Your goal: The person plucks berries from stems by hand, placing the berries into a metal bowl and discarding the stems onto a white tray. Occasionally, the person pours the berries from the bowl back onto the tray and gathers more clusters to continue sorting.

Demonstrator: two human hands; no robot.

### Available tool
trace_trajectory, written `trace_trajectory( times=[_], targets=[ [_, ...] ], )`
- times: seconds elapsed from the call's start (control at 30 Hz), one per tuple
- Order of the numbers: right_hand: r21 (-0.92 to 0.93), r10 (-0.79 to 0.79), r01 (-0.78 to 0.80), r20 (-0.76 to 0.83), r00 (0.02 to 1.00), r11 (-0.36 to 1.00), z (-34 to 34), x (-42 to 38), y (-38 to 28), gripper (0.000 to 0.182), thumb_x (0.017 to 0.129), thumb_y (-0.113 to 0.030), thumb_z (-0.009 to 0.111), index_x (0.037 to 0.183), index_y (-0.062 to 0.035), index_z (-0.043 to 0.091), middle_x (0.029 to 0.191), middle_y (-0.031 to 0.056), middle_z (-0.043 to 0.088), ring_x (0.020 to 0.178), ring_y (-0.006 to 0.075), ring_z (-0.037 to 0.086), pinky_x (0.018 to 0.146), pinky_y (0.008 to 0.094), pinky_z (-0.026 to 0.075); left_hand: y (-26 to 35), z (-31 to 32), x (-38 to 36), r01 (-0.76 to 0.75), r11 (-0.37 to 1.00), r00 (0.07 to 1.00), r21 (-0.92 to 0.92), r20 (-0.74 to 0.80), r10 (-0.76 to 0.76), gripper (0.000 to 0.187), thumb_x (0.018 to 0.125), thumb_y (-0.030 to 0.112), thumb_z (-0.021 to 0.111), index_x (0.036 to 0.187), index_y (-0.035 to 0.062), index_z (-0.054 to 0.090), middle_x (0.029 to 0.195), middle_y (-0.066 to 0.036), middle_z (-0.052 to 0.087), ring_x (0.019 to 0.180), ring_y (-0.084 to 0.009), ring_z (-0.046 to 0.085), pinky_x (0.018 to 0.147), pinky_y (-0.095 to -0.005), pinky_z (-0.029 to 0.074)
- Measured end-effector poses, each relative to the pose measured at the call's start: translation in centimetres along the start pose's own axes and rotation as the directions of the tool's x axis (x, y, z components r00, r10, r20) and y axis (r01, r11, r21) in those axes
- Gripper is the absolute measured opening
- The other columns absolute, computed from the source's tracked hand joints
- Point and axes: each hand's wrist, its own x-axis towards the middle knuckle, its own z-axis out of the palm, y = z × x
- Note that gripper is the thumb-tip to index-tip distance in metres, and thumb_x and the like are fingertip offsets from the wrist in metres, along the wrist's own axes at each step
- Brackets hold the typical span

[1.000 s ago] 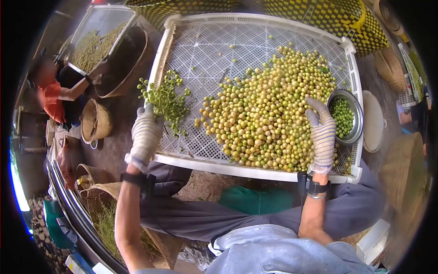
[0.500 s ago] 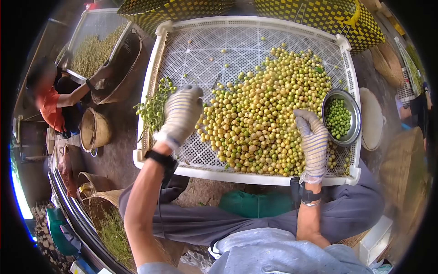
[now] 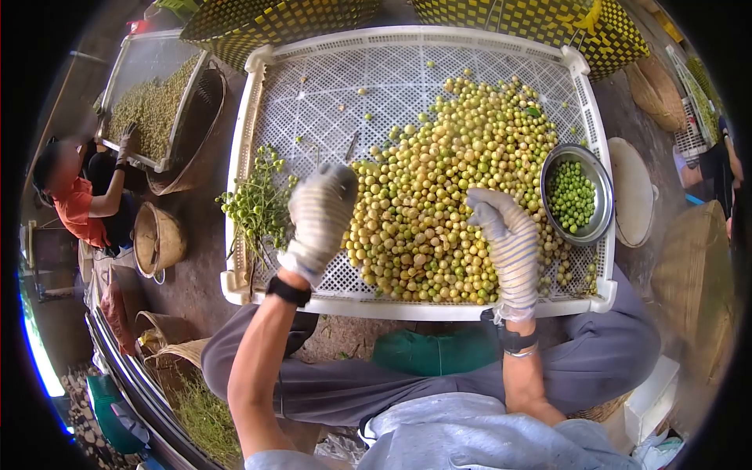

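A white mesh tray (image 3: 313, 86) holds a broad pile of yellow-green round fruits (image 3: 439, 211). My left hand (image 3: 319, 219), in a striped glove, is closed at the left edge of the pile; what it holds, if anything, is hidden. Beside it lies a bunch of green fruits on stems (image 3: 254, 200). My right hand (image 3: 505, 247), gloved too, is over the right part of the pile with fingers and thumb drawn together; anything between them is too small to name. A metal bowl (image 3: 545, 184) of small green fruits (image 3: 572, 197) sits at the tray's right side.
Yellow-and-black woven baskets (image 3: 282, 27) stand behind the tray. At the left, a person (image 3: 82, 200) reaches into another fruit-filled tray (image 3: 117, 66), near a round basket (image 3: 159, 239). Part of another person (image 3: 717, 176) shows at the far right. A green bundle (image 3: 435, 352) lies below the tray.
My left hand has moved slightly right, toward the pile. My right hand has shifted left, away from the bowl. The view has shifted a little, and the person at left now reaches onto their tray.
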Motion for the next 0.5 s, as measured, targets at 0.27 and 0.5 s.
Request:
trace_trajectory(
  times=[0.27,0.5],
  targets=[
    [0.312,0.328,-0.557,0.556,0.764,0.770,1.9,-2.1,-1.4,0.046,0.093,-0.039,0.073,0.122,-0.0040,0.068,0.097,0.0031,0.071,0.074,0.0058,0.063,0.060,0.0192,0.048,8.6,-4.4,-5.4,-0.237,0.968,0.958,0.079,0.182,0.219,0.010,0.084,0.013,0.073,0.089,0.0137,0.065,0.081,-0.008,0.065,0.076,-0.0318,0.064,0.072,-0.0435,0.050],
    [0.360,0.294,-0.544,0.556,0.777,0.758,3.3,-2.8,-1.8,0.039,0.093,-0.026,0.075,0.119,0.0019,0.067,0.100,0.0044,0.072,0.084,0.0096,0.067,0.070,0.0241,0.054,9.4,-5.2,-6.6,-0.133,0.985,0.980,0.109,0.165,0.114,0.010,0.081,0.012,0.074,0.088,0.0128,0.066,0.080,-0.008,0.065,0.073,-0.0320,0.064,0.068,-0.0444,0.050]
  ],
)
